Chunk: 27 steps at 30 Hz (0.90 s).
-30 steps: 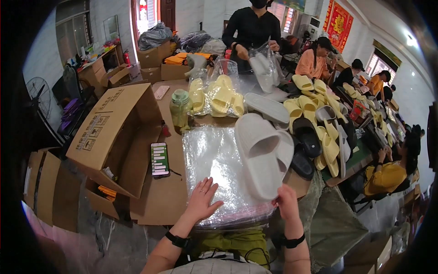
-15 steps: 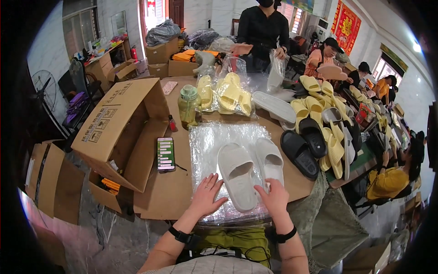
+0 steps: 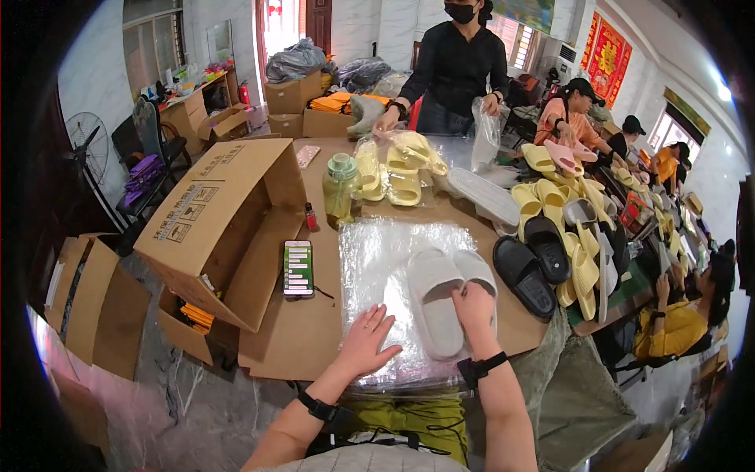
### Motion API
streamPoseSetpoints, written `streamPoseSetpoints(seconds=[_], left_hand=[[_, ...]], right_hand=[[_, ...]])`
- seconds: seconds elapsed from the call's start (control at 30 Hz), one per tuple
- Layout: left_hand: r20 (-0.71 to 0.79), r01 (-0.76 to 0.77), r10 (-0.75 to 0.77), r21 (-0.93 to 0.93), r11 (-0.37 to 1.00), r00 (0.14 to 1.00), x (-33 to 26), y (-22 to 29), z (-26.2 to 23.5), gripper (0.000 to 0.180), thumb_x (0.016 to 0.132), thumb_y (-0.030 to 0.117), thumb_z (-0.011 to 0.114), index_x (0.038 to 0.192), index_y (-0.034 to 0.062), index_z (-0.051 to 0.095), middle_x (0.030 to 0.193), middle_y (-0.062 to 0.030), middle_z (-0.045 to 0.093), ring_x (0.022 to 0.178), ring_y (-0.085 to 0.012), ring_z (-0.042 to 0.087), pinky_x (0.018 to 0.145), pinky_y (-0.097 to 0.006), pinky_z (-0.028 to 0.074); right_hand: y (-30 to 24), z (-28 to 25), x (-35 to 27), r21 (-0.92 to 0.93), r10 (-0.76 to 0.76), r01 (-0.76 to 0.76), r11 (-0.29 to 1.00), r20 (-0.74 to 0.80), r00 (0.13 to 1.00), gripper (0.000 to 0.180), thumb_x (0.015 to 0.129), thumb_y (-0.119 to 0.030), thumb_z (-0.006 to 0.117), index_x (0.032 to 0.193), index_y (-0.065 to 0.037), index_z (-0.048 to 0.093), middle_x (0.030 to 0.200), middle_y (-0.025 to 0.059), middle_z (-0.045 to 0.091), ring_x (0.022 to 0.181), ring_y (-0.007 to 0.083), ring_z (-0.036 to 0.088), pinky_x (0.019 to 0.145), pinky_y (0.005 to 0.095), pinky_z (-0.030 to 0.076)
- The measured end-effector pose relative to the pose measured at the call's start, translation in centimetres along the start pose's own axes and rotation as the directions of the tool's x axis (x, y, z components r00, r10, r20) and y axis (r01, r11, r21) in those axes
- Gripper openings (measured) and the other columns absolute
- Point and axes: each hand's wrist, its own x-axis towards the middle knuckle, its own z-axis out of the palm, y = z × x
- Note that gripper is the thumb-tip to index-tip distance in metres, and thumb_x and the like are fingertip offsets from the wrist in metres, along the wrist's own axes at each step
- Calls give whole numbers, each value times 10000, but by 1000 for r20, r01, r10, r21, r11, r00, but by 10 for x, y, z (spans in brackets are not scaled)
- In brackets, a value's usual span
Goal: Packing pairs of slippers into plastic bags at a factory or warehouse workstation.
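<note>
A stack of clear plastic bags [image 3: 376, 259] lies flat on the table before me. My left hand [image 3: 368, 342] rests on its near left part, open, with fingers spread. On the right of the stack is a pair of light grey slippers, the left one [image 3: 440, 334] overlapping the other slipper [image 3: 481, 271]. My right hand [image 3: 475, 308] is closed at the inner edge of the left slipper, fingertips by its foot opening. Part of the second slipper is hidden behind that hand. A pair of black slippers [image 3: 523, 279] lies just right of the grey ones.
Left stand an open cardboard box [image 3: 212, 212], a phone [image 3: 298, 269], a small red bottle [image 3: 311, 216] and a jar [image 3: 340, 189]. Ahead lie bagged yellow slippers [image 3: 403, 185]; a co-worker in black [image 3: 456, 71] reaches over them. Piled slippers [image 3: 582, 267] cover the right side.
The grey slippers have shifted right and closer together, now overlapping. My right hand has closed at the left one's edge. The co-worker's hand has come down to the bagged yellow slippers.
</note>
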Motion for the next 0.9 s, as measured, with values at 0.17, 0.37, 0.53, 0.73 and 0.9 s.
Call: streamPoseSetpoints(seconds=[0.17,0.37,0.53,0.73,0.9], left_hand=[[41,37,-37,6,999,998,1,1,-6,726,942,545,567,1421,2,504,1539,-266,385,1461,-411,315,1219,-504,212],[25,42,-42,10,999,999,4,6,-10,709,910,465,640,1425,-2,499,1534,-257,395,1462,-405,315,1218,-507,219],[20,4,-5,24,1000,1000,2,-8,0,746,799,408,700,1386,-17,525,1492,-260,440,1451,-416,330,1209,-528,244],[45,33,-34,34,999,998,2,2,-4,776,855,498,657,1414,-15,498,1526,-265,399,1455,-414,322,1218,-514,215],[221,23,-18,-18,1000,975,5,-6,-14,931,831,592,657,1480,-26,402,1588,-289,274,1496,-437,218,1229,-515,148]], right_hand=[[17,-34,-18,42,31,-23,999,-191,981,386,838,-356,711,725,5,631,733,213,653,724,422,652,648,508,498],[-28,-63,-82,174,-68,90,981,-125,990,307,835,-242,713,739,25,597,697,228,614,684,418,632,623,493,487],[-31,-12,-112,63,-128,123,990,81,989,343,836,-327,725,802,-14,589,783,197,640,730,411,643,658,507,506],[8,-12,-103,15,60,-62,998,108,992,342,908,-362,661,901,-32,572,854,193,653,817,399,657,726,509,510],[63,-37,-112,13,228,-228,974,-78,970,327,851,-322,721,859,-30,575,788,196,671,782,432,658,702,524,510]])
